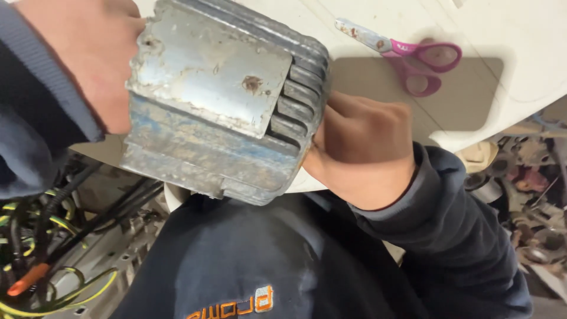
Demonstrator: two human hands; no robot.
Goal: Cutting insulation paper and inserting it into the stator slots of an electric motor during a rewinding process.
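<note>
Grey, worn metal made up the ribbed motor housing (224,100), its flat top plate scuffed and spotted with rust, with traces of blue paint along the lower side. It was held up between both hands, close under the camera and above the person's dark sweater (254,260). The left hand (88,59) pressed flat against the housing's left end, and its fingers ran behind the metal, so whether they were spread or pressed together could not be told. The right hand (360,147) sat against the ribbed right end, low on that side; its fingers curled under and behind the housing, out of sight, with only the back of the hand and the knuckles showing. The housing thus lay squeezed between the two hands, touching both, tilted a little with its right end higher. Behind it stretched a white table (520,35) with a tan patch on its surface, and on that patch, well apart from the hands, lay a pair of pink-handled scissors (407,59). At the lower left, a tangle of black and yellow-green cables (53,236) hung below the table's edge, and metal scrap parts (525,195) lay at the right.
</note>
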